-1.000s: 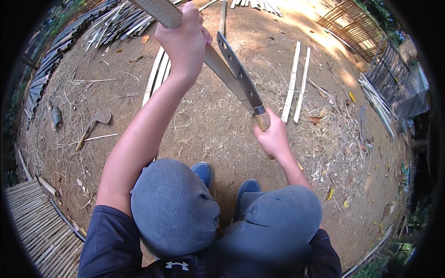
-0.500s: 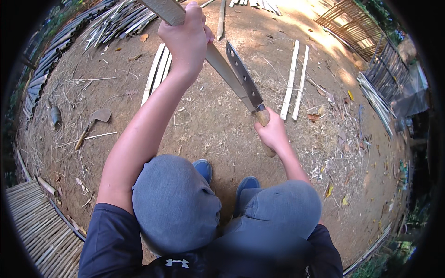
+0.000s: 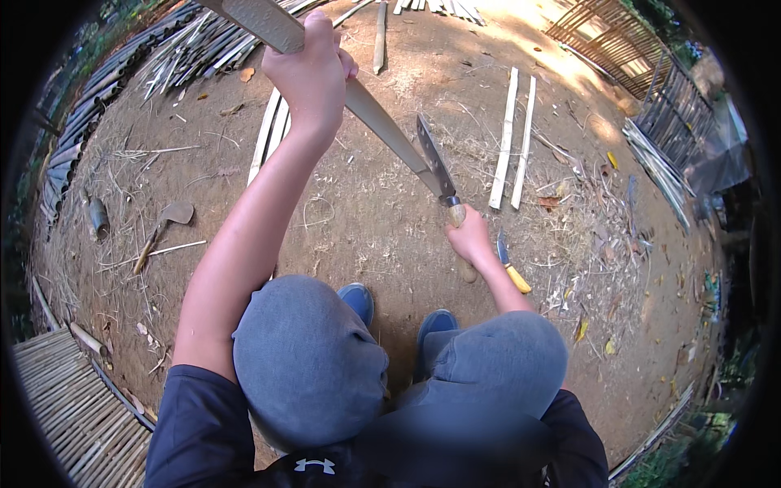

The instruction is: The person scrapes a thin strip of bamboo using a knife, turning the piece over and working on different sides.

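My left hand [image 3: 307, 89] is closed around a long split bamboo strip [image 3: 389, 134], which slants from the upper left down toward my right hand. My right hand [image 3: 472, 236] grips the wooden handle of a large knife [image 3: 438, 154]. Its dark blade has holes in it and points up and away. The strip's lower end meets the blade close to the handle; whether the edge is cutting in cannot be made out. Beside my right wrist, a small knife [image 3: 514, 275] with a yellow handle lies on the ground.
Pale bamboo strips [image 3: 504, 138] lie ahead on the right, others [image 3: 266, 134] behind my left forearm. A broad-bladed tool [image 3: 160, 232] and a dark bottle [image 3: 98, 215] rest on the left. Bamboo poles [image 3: 85, 122] are piled far left; a slatted bamboo frame [image 3: 606, 41] stands far right.
My left hand and the strip have shifted a little to the left. The large knife's blade has turned to look narrower and tipped lower. The yellow-handled knife, hidden before, now shows.
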